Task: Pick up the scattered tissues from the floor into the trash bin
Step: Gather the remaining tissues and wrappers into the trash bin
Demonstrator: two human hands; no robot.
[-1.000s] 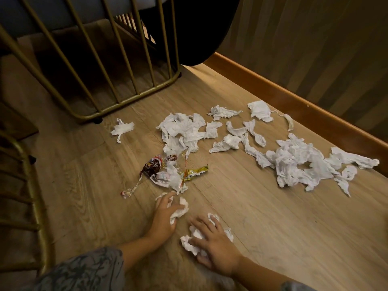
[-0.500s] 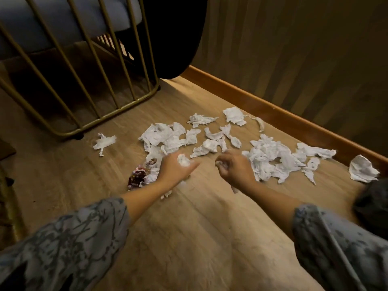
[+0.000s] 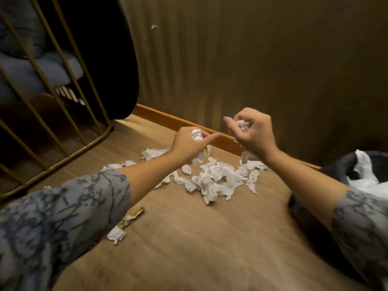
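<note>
Both my hands are raised above the wooden floor, each closed around a crumpled white tissue. My left hand (image 3: 189, 143) grips a tissue wad (image 3: 196, 134) with the forefinger pointing right. My right hand (image 3: 254, 133) clutches another tissue wad (image 3: 242, 124) slightly higher. Below them a pile of scattered white tissues (image 3: 216, 179) lies on the floor near the skirting board. One more tissue (image 3: 116, 234) sits close to my left sleeve. The dark trash bin (image 3: 340, 166) with a white liner bag (image 3: 365, 175) shows at the right edge, partly behind my right arm.
A gold wire chair frame (image 3: 63, 143) with a grey cushion stands at the left. A dark rounded object (image 3: 117, 59) leans by the wall. A yellow snack wrapper (image 3: 131, 217) lies by my left sleeve. The ribbed wall and wooden skirting (image 3: 168, 120) run behind the pile.
Both hands have lifted off the floor with tissues in them and moved up and to the right. The view has swung right, bringing the trash bin into sight.
</note>
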